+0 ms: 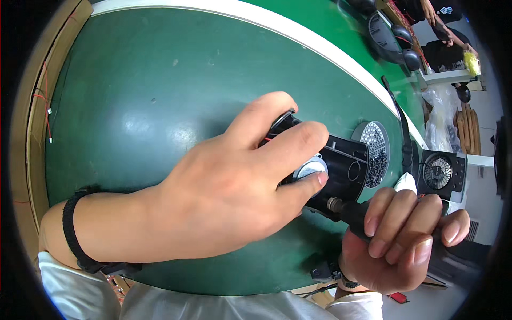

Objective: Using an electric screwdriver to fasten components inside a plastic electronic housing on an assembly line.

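Observation:
My left hand (229,186) reaches across the mat from the left and grips a black plastic housing (341,165). Its fingers spread over the housing and curl at its edges. A round silver part (311,166), perhaps a small motor or speaker, shows between the fingers, and a bit of red wire peeks out near the fingertips. In my right hand (397,240), the fingers are wrapped round a black screwdriver (354,216), probably a powered one. Its metal collar meets the near right side of the housing; the bit itself is hidden.
A round grey dish (387,146) holds many small black screws just beyond the housing. Farther right stands a black square fan (438,172). Brown cardboard (32,133) with thin wires borders the green mat (128,69) at left. Another person's arm (450,34) shows at the far right.

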The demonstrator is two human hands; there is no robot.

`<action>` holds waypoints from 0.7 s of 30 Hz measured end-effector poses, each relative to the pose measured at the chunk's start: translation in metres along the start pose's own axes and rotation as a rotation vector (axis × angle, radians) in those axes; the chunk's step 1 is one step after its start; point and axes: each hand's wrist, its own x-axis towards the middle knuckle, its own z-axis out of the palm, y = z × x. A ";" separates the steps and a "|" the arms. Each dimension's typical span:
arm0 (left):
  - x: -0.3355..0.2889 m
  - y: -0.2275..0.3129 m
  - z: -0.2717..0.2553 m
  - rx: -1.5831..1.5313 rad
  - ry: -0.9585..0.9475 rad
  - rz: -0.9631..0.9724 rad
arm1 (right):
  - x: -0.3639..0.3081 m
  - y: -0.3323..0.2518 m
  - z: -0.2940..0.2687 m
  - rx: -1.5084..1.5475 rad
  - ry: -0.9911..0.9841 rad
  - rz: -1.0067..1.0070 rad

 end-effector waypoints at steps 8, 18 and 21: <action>0.004 -0.002 -0.005 -0.054 -0.039 0.012 | 0.004 -0.004 -0.020 0.022 -0.205 0.101; 0.001 -0.002 -0.007 -0.003 -0.075 0.051 | 0.025 -0.039 -0.017 0.019 -0.097 -0.037; 0.002 -0.003 -0.009 0.002 -0.110 0.021 | 0.039 -0.058 -0.055 -0.003 -0.046 -0.180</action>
